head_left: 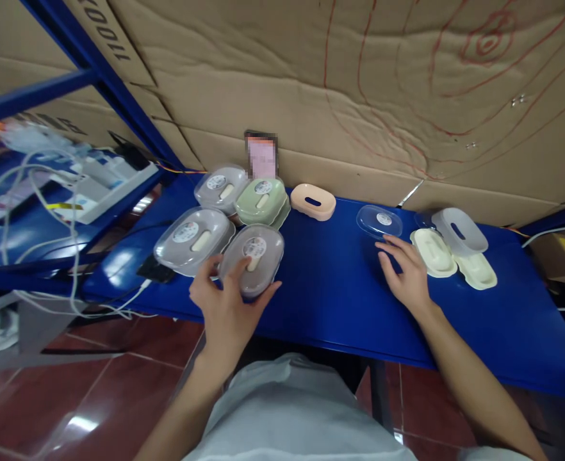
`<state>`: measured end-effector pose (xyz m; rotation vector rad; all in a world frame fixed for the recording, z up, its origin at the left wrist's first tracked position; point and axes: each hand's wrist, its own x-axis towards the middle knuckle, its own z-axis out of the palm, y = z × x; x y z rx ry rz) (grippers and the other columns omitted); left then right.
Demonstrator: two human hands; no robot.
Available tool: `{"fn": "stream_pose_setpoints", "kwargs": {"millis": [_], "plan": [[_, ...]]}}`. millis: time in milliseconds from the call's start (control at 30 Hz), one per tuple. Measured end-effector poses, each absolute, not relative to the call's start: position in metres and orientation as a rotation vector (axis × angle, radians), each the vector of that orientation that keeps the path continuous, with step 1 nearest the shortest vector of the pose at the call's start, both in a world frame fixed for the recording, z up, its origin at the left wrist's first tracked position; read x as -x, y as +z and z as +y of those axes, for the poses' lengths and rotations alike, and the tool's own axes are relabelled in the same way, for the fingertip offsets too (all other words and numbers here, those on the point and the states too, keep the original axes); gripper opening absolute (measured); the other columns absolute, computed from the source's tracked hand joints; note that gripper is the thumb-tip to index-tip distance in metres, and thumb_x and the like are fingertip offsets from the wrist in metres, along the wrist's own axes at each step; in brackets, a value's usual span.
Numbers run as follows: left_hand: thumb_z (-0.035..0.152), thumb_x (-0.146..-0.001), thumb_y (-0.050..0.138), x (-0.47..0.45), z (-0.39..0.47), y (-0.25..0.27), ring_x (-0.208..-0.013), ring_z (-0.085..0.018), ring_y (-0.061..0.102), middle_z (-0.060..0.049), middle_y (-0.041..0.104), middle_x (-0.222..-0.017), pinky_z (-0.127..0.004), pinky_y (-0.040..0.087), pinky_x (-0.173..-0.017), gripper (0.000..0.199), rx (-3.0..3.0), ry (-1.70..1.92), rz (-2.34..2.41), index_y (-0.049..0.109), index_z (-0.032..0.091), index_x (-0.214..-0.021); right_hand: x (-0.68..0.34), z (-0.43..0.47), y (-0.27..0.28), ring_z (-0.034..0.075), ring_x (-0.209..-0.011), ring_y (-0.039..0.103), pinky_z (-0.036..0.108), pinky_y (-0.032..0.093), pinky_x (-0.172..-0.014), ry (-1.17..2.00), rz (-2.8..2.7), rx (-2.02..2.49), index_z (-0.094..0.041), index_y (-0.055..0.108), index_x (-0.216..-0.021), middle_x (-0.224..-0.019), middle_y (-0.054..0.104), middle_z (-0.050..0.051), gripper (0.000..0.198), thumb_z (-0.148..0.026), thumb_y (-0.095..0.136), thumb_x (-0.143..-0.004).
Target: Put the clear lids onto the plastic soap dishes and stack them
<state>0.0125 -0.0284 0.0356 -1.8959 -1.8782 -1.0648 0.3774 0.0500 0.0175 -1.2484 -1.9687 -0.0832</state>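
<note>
My left hand (229, 301) is closed around the sides of a grey soap box (258, 266) with a clear, labelled lid, at the front of a group of similar boxes. Its index finger lies on the top. Behind it stand a green soap box (262, 203) and two more grey ones, one at the left (186, 240) and one at the back (221, 186). My right hand (407, 275) is open, fingers stretched, just in front of a loose clear lid (378, 221); whether the fingertips touch it I cannot tell.
A peach tray with a slot (314, 198) lies mid-table. At the right, a whitish slotted tray (460, 230) leans on pale yellow bases (433, 253). A phone-like screen (262, 153) stands against the cardboard wall (359, 147). Cables (73, 256) hang at the left.
</note>
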Motion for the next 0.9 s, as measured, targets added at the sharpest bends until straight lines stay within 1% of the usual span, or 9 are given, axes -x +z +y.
{"fn": "stream_pose_setpoints", "kwargs": {"millis": [100,233,367,433,533,600,667,767,900], "plan": [[0.056,-0.089,0.084,-0.014,-0.027,0.03,-0.137,-0.048,0.052,-0.027,0.046,-0.152,-0.067,0.046,-0.107,0.07,1.845,-0.945,-1.976,0.063,0.017,-0.144,-0.375,0.051,0.013,0.028,-0.121,0.072,0.05,0.058,-0.107,-0.064,-2.031,1.267,-0.025,0.077,-0.123,-0.134,0.075,0.01,0.025,-0.032,0.058,-0.108],[0.049,-0.092,0.082,-0.015,-0.027,0.029,-0.144,-0.049,0.048,-0.028,0.043,-0.158,-0.068,0.044,-0.111,0.07,1.852,-0.96,-1.948,0.06,0.019,-0.151,-0.376,0.057,0.011,0.032,-0.132,0.066,0.053,0.054,-0.112,-0.127,-2.201,1.377,-0.023,0.075,-0.131,-0.145,0.069,0.013,0.033,-0.036,0.053,-0.11],[0.036,-0.09,0.084,-0.013,-0.036,0.024,-0.151,-0.049,0.042,-0.029,0.036,-0.165,-0.064,0.043,-0.116,0.08,1.853,-1.003,-1.773,0.049,0.017,-0.16,-0.389,0.074,0.008,0.042,-0.157,0.043,0.067,0.038,-0.124,-0.205,-2.236,1.651,-0.018,0.053,-0.16,-0.169,0.046,0.02,0.058,-0.047,0.049,-0.11],[0.027,-0.09,0.085,-0.021,-0.046,0.022,-0.148,-0.042,0.046,-0.025,0.038,-0.165,-0.056,0.045,-0.116,0.078,1.929,-1.072,-1.621,0.05,0.02,-0.159,-0.395,0.08,0.006,0.044,-0.161,0.036,0.072,0.032,-0.127,-0.135,-2.213,1.738,-0.017,0.044,-0.165,-0.171,0.042,0.021,0.066,-0.052,0.048,-0.109],[0.015,-0.094,0.075,-0.043,-0.053,0.02,-0.136,-0.03,0.059,-0.016,0.053,-0.156,-0.045,0.047,-0.113,0.059,2.346,-1.086,-1.351,0.059,0.028,-0.15,-0.4,0.078,0.01,0.036,-0.159,0.042,0.063,0.037,-0.128,0.15,-2.271,1.617,-0.024,0.05,-0.161,-0.169,0.048,0.016,0.061,-0.056,0.047,-0.11],[0.013,-0.098,0.067,-0.061,-0.047,0.021,-0.138,-0.03,0.06,-0.017,0.056,-0.157,-0.045,0.048,-0.113,0.053,2.598,-0.89,-1.218,0.061,0.026,-0.149,-0.406,0.072,0.017,0.03,-0.155,0.048,0.054,0.041,-0.127,0.261,-2.27,1.502,-0.029,0.052,-0.159,-0.166,0.052,0.011,0.056,-0.056,0.046,-0.11],[0.017,-0.1,0.065,-0.076,-0.031,0.02,-0.147,-0.035,0.055,-0.021,0.051,-0.163,-0.048,0.049,-0.115,0.055,2.697,-0.662,-1.184,0.057,0.023,-0.154,-0.415,0.067,0.023,0.031,-0.152,0.05,0.055,0.041,-0.126,0.141,-2.178,1.595,-0.027,0.052,-0.159,-0.165,0.053,0.013,0.057,-0.056,0.047,-0.11],[0.03,-0.102,0.065,-0.091,-0.007,0.017,-0.152,-0.041,0.051,-0.025,0.044,-0.168,-0.056,0.047,-0.118,0.06,2.758,-0.409,-1.219,0.052,0.019,-0.16,-0.434,0.061,0.022,0.046,-0.145,0.053,0.071,0.044,-0.116,-0.206,-1.902,2.059,-0.015,0.051,-0.158,-0.158,0.055,0.025,0.068,-0.058,0.052,-0.106],[0.027,-0.101,0.065,-0.097,0.003,0.014,-0.137,-0.036,0.063,-0.023,0.058,-0.157,-0.059,0.047,-0.119,0.06,2.866,-0.306,-1.034,0.053,0.015,-0.159,-0.438,0.061,0.009,0.045,-0.13,0.063,0.069,0.053,-0.106,-0.245,-1.983,2.109,-0.013,0.067,-0.141,-0.145,0.064,0.027,0.048,-0.042,0.051,-0.106]]}}
